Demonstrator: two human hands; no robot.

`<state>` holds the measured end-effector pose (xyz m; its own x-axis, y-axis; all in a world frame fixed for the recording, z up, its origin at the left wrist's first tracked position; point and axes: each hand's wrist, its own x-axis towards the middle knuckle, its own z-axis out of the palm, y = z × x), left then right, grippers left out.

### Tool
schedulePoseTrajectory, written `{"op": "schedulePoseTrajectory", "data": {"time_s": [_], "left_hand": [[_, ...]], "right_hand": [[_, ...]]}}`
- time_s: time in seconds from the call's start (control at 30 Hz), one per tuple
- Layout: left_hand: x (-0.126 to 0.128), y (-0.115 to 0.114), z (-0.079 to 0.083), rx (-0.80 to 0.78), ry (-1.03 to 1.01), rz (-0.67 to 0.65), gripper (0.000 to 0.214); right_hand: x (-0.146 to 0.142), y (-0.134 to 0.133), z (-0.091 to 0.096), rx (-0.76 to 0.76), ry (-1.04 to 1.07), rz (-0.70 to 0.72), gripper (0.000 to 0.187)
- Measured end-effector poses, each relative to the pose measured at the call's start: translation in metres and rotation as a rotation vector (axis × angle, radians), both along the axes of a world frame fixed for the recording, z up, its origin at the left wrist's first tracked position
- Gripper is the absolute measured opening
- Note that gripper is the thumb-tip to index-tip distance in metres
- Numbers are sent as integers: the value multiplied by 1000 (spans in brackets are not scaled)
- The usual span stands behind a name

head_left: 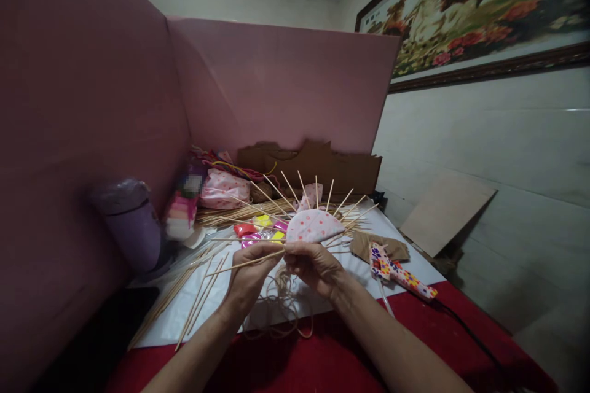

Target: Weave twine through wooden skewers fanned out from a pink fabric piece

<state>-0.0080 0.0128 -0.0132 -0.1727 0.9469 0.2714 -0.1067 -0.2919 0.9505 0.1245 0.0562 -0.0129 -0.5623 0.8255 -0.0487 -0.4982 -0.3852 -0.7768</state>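
Observation:
In front of me is a pale fabric-covered disc (pixel 316 225) with small red spots, and thin wooden sticks (pixel 302 186) fan out around its edge. Its lower side is hidden by my hands. My right hand (pixel 318 267) is closed on the near edge of the disc, thumb on top. My left hand (pixel 252 273) is closed beside it, with one wooden stick (pixel 244 263) lying across its fingers and pointing at the disc. Loose twine (pixel 281 301) hangs or lies in loops below both hands.
A flower-patterned glue gun (pixel 401 273) rests on brown cardboard (pixel 385 247) at the right, its cord trailing off. Loose sticks (pixel 200 304) lie at the left on white sheeting. Colourful packets (pixel 262 230), a fabric bundle (pixel 225 189) and a purple container (pixel 131 227) stand farther back.

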Motion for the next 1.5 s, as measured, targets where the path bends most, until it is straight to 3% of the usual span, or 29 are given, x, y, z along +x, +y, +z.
{"op": "schedulePoseTrajectory", "data": {"time_s": [0.33,0.7,1.1,1.3,1.5], "left_hand": [[-1,-2,3,-39,46,24,17],[-1,-5,7,-18,59,19,15],[-13,3,7,-34,110,-122,17],[-17,3,14,-25,130,-226,19],[-23,7,10,-65,123,-224,20]], "right_hand": [[2,1,6,-63,173,-99,20],[4,0,7,-47,134,-43,12],[7,3,4,-11,-17,16,21],[6,1,3,-116,20,70,21],[6,-3,6,-163,54,71,23]]}}
